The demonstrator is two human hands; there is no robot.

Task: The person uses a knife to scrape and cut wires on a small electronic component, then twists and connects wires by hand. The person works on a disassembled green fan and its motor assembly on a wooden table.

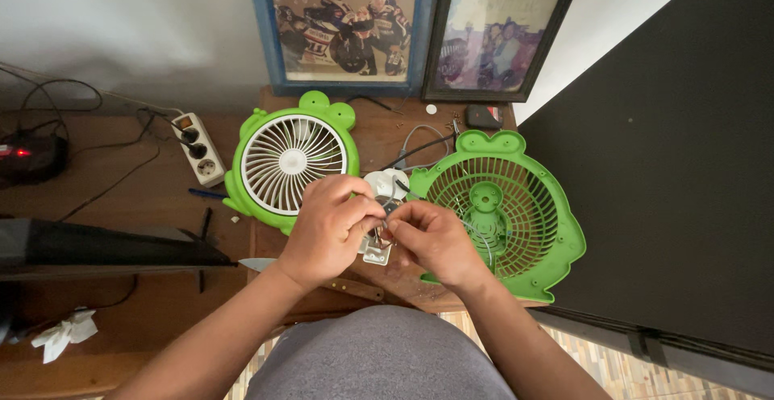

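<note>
- Between the two green fan halves, just above the near edge of the wooden desk (322, 126), we hold a small white motor unit (379, 248) with a metal bracket at its base; it hangs in our fingers, clear of the desk.
- Our left hand (329, 227) is curled nearly closed, its thumb and forefinger pinching the upper side of the unit.
- Our right hand (431, 239) is likewise almost closed, its fingertips nipping something thin at the unit's top; whether it is a wire or a screw we cannot tell.
- We judge this to be fine work on the motor's wiring or fixing, with the fan apart; any next move would call for a steady pinch and small, careful turns of the fingertips.
- A grey cable (415, 138) runs from the unit back across the desk.
- Just left lies the front cover (289, 158), white grille in a green frame; just right lies the green rear grille (504, 214).
- Farther out are a white power strip (201, 148) and a knife (339, 283) partly under our left wrist.
</note>
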